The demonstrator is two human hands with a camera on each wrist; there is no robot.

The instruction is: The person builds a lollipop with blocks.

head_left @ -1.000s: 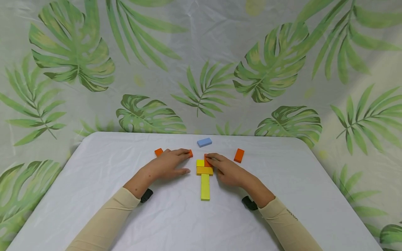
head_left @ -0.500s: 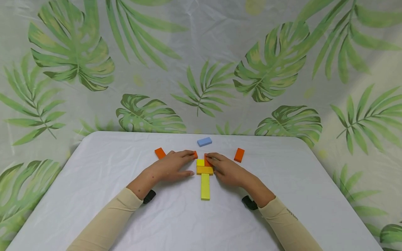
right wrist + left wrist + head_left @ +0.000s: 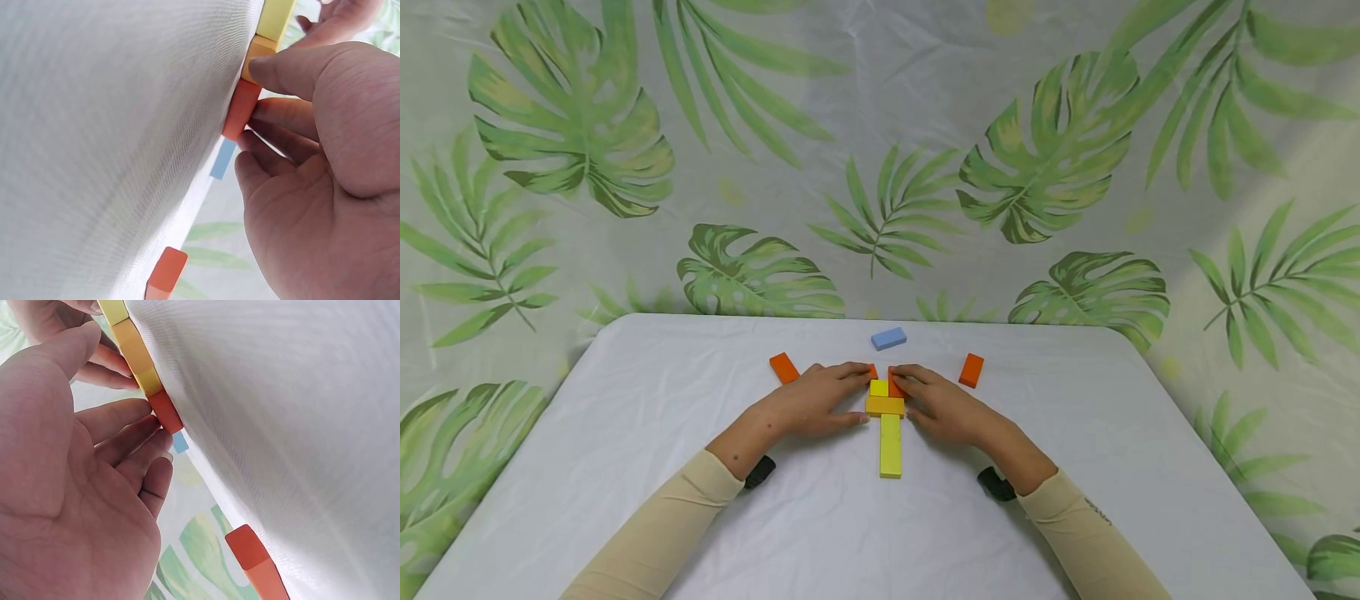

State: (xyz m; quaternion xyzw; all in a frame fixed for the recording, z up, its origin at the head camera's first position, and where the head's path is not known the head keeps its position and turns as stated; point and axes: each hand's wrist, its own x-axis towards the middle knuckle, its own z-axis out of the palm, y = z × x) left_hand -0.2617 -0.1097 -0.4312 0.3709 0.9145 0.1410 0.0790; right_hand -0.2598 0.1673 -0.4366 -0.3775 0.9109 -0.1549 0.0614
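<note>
Toy building blocks lie joined on the white cloth. A long lime-yellow block point(image 3: 891, 447) points toward me, with an orange-yellow block point(image 3: 884, 407) across its far end. Beyond that sit a small yellow block point(image 3: 879, 388) and a red-orange block point(image 3: 894, 386) side by side. My left hand point(image 3: 812, 403) rests its fingertips on another red-orange block point(image 3: 167, 414) left of the yellow one; its thumb lies near the crosswise block's left end. My right hand point(image 3: 949, 407) touches the right red-orange block with its fingertips, while its thumb point(image 3: 269, 70) presses the crosswise block's right end.
A blue block point(image 3: 889, 339) lies beyond the hands near the table's far edge. One loose red-orange block point(image 3: 784, 367) sits at the left, another point(image 3: 972, 372) at the right. A leaf-patterned curtain point(image 3: 760, 267) hangs behind the table point(image 3: 850, 533).
My left hand has slid right, bringing its red-orange block against the group. The crosswise orange-yellow block has shifted slightly left. My right hand has stayed almost in place.
</note>
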